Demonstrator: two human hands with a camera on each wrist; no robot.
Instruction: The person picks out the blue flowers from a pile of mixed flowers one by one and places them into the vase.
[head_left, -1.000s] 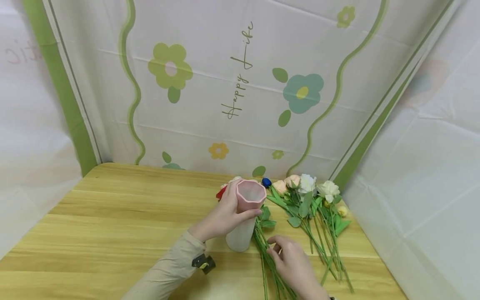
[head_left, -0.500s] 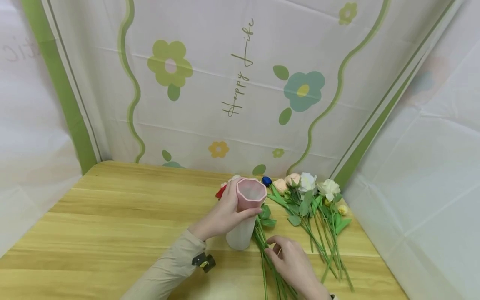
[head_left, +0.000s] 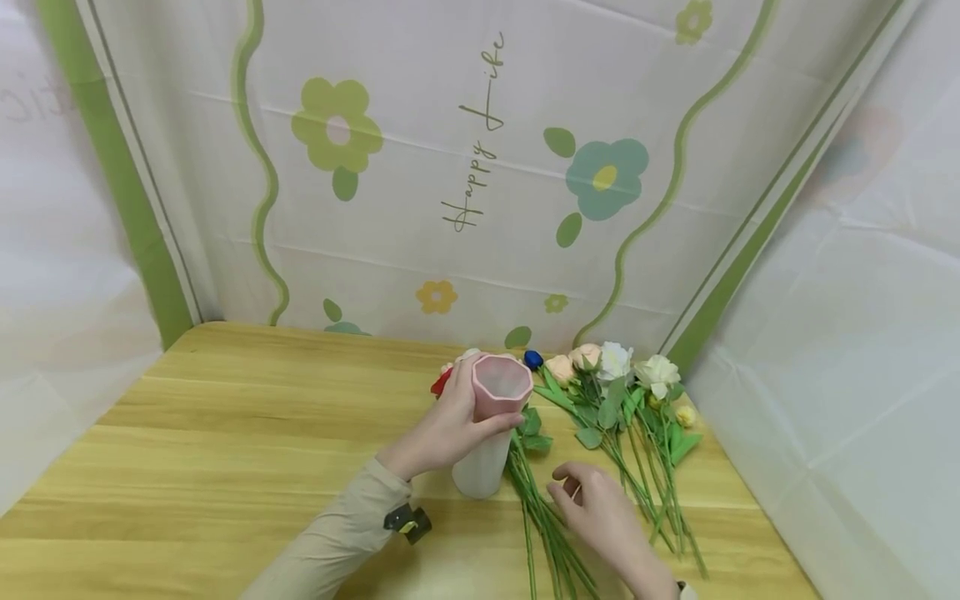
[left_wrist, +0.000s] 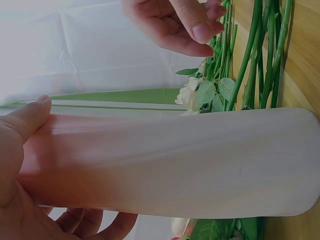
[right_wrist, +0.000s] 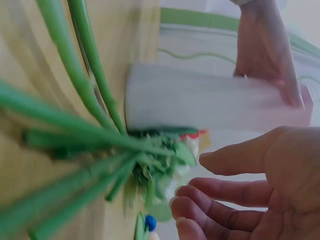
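A tall vase (head_left: 483,458), pink at its faceted rim and fading to frosted white, stands upright on the wooden table. My left hand (head_left: 442,425) grips it near the top, thumb on the near side and fingers round the far side. To the right of the vase lies a bunch of green flower stems (head_left: 543,529); their heads are mostly hidden behind the vase, with a red bloom (head_left: 441,382) peeking out. Beside these stems my right hand (head_left: 600,508) hovers with loosely bent fingers, holding nothing. In the right wrist view its thumb and fingers (right_wrist: 230,192) are apart.
A second group of artificial flowers lies further right: peach blooms (head_left: 586,357), a white bloom (head_left: 615,363), a cream rose (head_left: 657,377) and a blue bud (head_left: 532,360). A printed curtain (head_left: 405,183) hangs behind the table (head_left: 247,450), with white sheets at both sides.
My right hand has moved a little right, away from the stems beside the vase. The left hand and the vase have stayed in place.
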